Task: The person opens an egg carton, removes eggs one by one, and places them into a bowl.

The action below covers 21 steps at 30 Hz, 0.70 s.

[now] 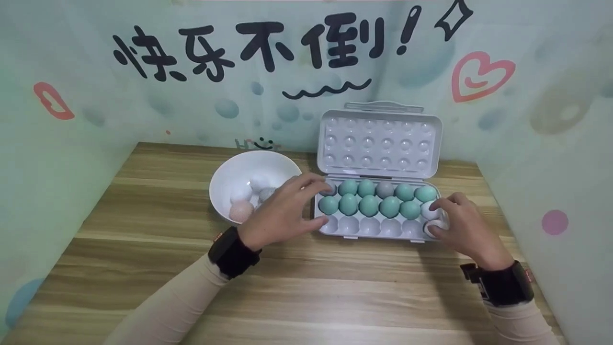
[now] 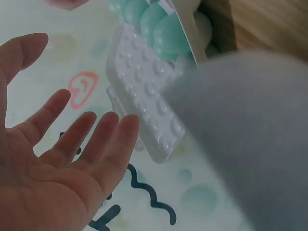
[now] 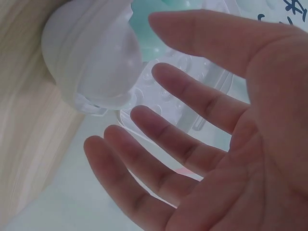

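A white egg carton (image 1: 380, 143) stands with its lid up. Green eggs (image 1: 368, 205) fill most of its back and middle rows, with a grey egg (image 1: 384, 189) among those at the back. Two white eggs (image 1: 430, 211) sit at the right end, the nearer in the front row. My right hand (image 1: 467, 230) reaches over that end, its fingertips right at the white eggs; the right wrist view shows the fingers spread and loosely bent. My left hand (image 1: 282, 206) is at the carton's left end, fingers extended, thumb apart and nothing in its grasp.
Left of the carton is a white bowl (image 1: 258, 165), partly hidden by the left hand. It holds a pinkish egg (image 1: 241, 211), a white egg (image 1: 242, 191) and a speckled grey egg (image 1: 266, 193). A printed backdrop (image 1: 187, 105) rises behind the wooden table (image 1: 306, 282).
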Motion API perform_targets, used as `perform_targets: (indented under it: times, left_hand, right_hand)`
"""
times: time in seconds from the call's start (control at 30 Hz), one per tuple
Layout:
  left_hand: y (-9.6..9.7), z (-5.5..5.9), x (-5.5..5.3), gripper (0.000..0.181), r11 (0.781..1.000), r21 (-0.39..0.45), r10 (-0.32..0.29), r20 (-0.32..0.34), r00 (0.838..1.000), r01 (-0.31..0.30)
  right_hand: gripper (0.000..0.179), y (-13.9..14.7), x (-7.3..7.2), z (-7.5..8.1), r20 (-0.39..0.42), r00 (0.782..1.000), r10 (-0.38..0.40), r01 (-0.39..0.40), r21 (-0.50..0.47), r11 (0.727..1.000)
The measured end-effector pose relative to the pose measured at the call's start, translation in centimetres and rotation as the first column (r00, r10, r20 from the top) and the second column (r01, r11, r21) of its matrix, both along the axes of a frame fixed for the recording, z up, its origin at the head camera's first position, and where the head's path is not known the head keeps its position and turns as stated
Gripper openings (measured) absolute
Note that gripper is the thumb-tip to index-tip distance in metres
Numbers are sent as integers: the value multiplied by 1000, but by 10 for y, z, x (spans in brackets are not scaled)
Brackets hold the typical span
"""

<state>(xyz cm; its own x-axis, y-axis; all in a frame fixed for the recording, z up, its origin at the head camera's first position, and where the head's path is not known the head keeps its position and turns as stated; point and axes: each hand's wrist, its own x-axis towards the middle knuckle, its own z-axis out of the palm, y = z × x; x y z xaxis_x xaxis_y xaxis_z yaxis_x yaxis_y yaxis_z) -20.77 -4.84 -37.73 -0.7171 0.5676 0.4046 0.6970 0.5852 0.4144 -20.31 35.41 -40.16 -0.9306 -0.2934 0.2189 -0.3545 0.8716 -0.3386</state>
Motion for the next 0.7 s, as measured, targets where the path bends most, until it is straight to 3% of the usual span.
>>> perform_targets:
  times: [0.23,0.37,0.7]
  left_hand:
    - [17,-18,6,49,998,51,-25,42,999,23]
    - [23,-27,7,50,998,61,-35,27,999,34]
    - [30,-41,10,51,998,57,-28,76,997,23]
  right_hand:
    - [35,-1,-1,-5,-74,995,62,-64,-17,998]
    - [29,-2,-2,-6,-39,997,60,-61,-13,998]
    - [24,-4,-4,-6,19,999,46,-46,7,999]
